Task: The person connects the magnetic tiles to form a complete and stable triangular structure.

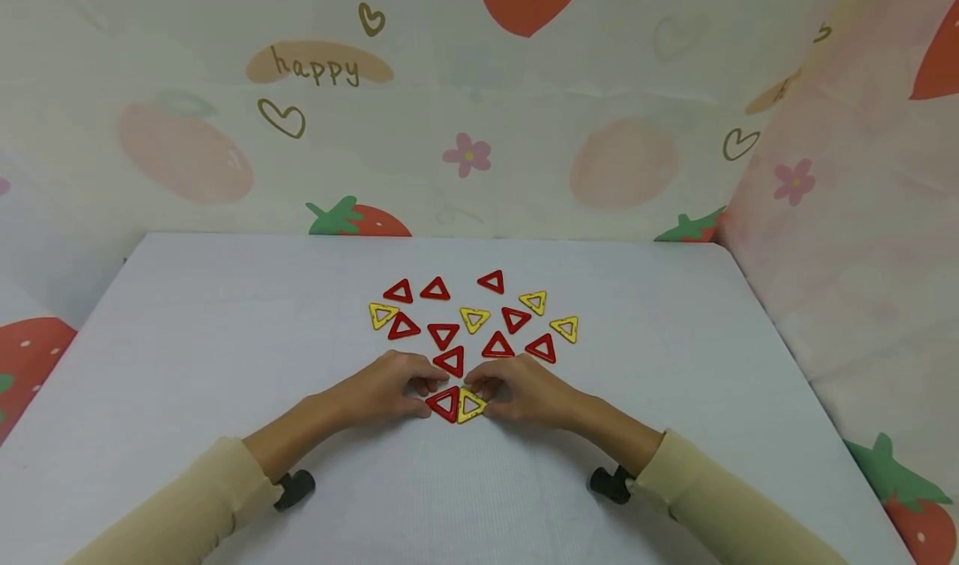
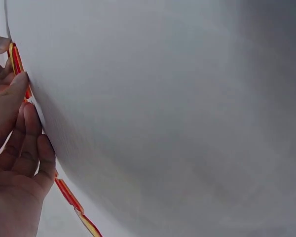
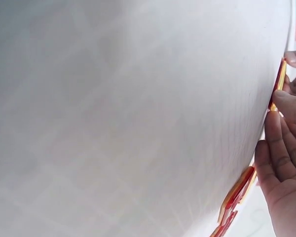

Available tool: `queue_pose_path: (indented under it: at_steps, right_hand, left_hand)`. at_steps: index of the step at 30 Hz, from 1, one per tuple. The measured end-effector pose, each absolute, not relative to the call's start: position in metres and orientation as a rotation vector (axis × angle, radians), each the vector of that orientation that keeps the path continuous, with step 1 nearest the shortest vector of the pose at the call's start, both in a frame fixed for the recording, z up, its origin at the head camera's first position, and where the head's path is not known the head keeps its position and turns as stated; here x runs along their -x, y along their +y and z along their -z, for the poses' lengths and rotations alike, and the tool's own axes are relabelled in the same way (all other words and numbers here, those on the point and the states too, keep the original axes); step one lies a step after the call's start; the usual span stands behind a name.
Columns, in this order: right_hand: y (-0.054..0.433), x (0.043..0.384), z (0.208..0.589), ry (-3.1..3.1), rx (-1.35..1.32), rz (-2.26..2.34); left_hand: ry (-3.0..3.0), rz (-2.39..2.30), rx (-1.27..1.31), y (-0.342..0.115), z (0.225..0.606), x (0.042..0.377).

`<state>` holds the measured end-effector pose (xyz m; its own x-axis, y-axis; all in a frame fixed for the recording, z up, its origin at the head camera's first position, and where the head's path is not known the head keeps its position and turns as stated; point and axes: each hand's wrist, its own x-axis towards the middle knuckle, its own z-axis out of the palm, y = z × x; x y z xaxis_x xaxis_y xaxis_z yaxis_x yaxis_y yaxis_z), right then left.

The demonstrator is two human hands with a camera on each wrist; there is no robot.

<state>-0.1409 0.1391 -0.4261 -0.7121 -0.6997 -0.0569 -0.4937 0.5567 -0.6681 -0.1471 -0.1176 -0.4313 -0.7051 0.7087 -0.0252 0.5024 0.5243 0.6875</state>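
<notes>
A red triangular tile [image 1: 440, 413] and a yellow triangular tile [image 1: 462, 415], both open-centred, lie edge to edge near the front of the group. My left hand [image 1: 385, 388] pinches the red one at its left corner between thumb and fingers. From the other side, my right hand [image 1: 529, 392] pinches the yellow one at its right corner. Just behind the pair, another red triangle [image 1: 460, 362] sits between the two hands' fingertips. The pinched tiles appear nearly edge-on in both wrist views, low at the tabletop, with thumbs [image 2: 12, 94] against them.
Several more red triangles [image 1: 443, 327] and yellow triangles [image 1: 465, 313] lie flat and scattered behind the hands. A white cloth covers the table [image 1: 225, 315]. Patterned fabric [image 1: 479, 74] hangs behind it and along the right side.
</notes>
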Motion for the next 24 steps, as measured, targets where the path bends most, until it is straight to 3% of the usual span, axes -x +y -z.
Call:
queue_pose_path:
  at_steps: [24]
  right_hand:
    - [0.1359,0.1436,0.4233,2.481,1.104,0.803]
  left_hand:
    - [2.499,-0.906,-1.059,-0.1152,0.4329,0.1425]
